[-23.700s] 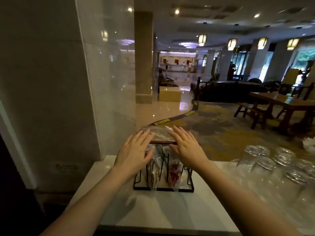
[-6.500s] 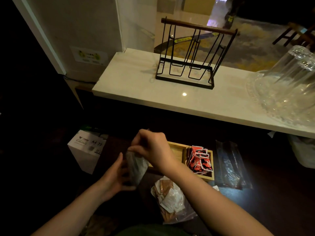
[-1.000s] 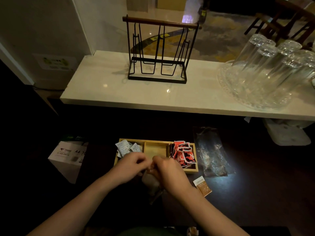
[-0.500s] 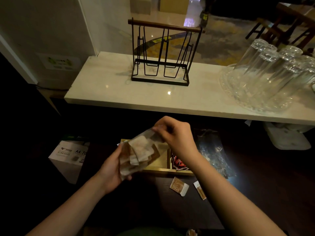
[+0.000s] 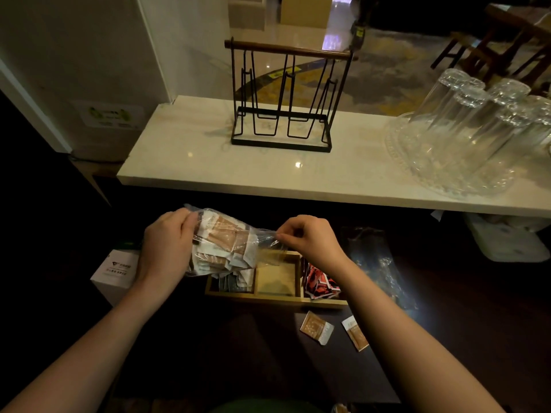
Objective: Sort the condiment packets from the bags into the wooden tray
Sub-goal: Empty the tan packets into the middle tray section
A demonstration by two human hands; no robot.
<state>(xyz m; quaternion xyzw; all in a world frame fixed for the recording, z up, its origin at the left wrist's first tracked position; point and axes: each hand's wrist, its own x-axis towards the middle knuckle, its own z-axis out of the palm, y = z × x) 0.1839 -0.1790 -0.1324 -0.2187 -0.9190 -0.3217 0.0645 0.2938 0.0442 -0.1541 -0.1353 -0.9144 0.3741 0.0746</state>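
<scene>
Fingers (image 5: 190,222) of left hand (image 5: 165,248) wrapped around closed end of clear plastic bag (image 5: 226,242), pinched shut on film; fingers (image 5: 287,234) of right hand (image 5: 310,239) nipped narrow on bag's open mouth. Bag held level in air between both hands, just above left and middle compartments of wooden tray (image 5: 277,299). Packed inside bag: brown-and-white condiment packets (image 5: 225,236), jumbled, several spilling downward toward tray's left compartment.

Seen on dark lower worktop (image 5: 226,347): tray with three compartments side by side. Left compartment partly hidden behind bag, with pale packets (image 5: 235,283) inside. Middle compartment (image 5: 275,278) showing bare wood floor. Right compartment filled with red packets (image 5: 319,283), heaped and poking over near rim. Lying loose in front of tray, near its right corner: two brown packets, one (image 5: 316,327) flat and a second (image 5: 356,336) just to its right, apart from each other. Spread flat right of tray: second clear plastic bag (image 5: 375,263), contents not discernible in dim light.

Standing on pale marble counter (image 5: 185,162) behind: black wire rack (image 5: 283,114) with wooden top bar, its slots holding nothing. Grouped at counter's right end: upturned drinking glasses (image 5: 477,114) on clear patterned tray (image 5: 423,177). Resting at lower left, beside left forearm: white cardboard box (image 5: 116,272) with printed label.
</scene>
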